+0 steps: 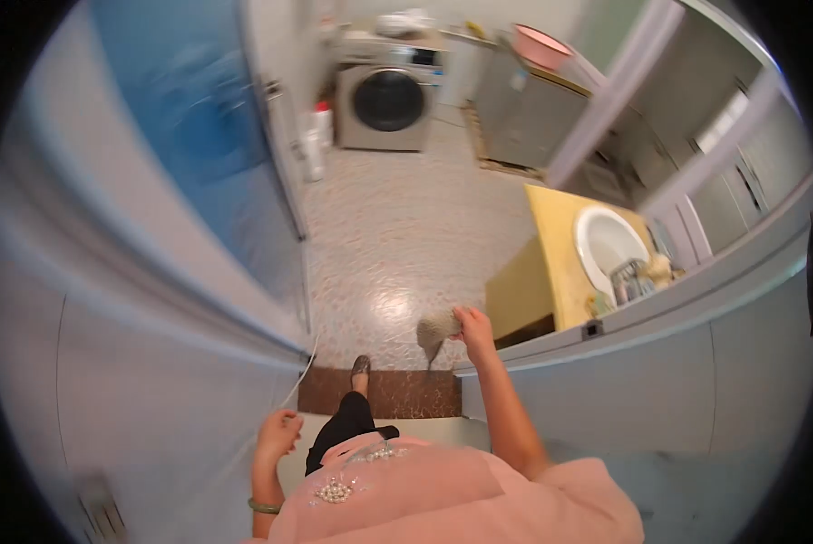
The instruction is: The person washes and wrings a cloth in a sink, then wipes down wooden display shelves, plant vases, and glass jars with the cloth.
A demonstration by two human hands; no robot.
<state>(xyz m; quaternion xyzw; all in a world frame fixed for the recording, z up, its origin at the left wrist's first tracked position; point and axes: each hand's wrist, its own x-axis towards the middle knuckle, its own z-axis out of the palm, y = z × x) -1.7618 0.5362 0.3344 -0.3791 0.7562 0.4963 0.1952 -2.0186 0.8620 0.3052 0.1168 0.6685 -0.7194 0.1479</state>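
Note:
My right hand [475, 333] is closed on a greyish-beige cloth [437, 328], which hangs from it over the patterned floor, near the dark brown threshold [320, 393]. Its lower end tapers to a darker tip. Low on the left, my left hand [280, 432] is held beside my body with its fingers loosely curled, and nothing shows in it. A thin white cord [303, 376] runs near that hand along the door frame. One foot in a dark shoe [361, 365] is on the threshold.
A washing machine [384, 104] stands at the far wall. Right of it, a pink basin [541, 46] rests on a grey cabinet [524, 113]. A yellow counter [551, 218] with a white sink [597, 238] juts in at the right. A blue door panel [189, 118] is at the left.

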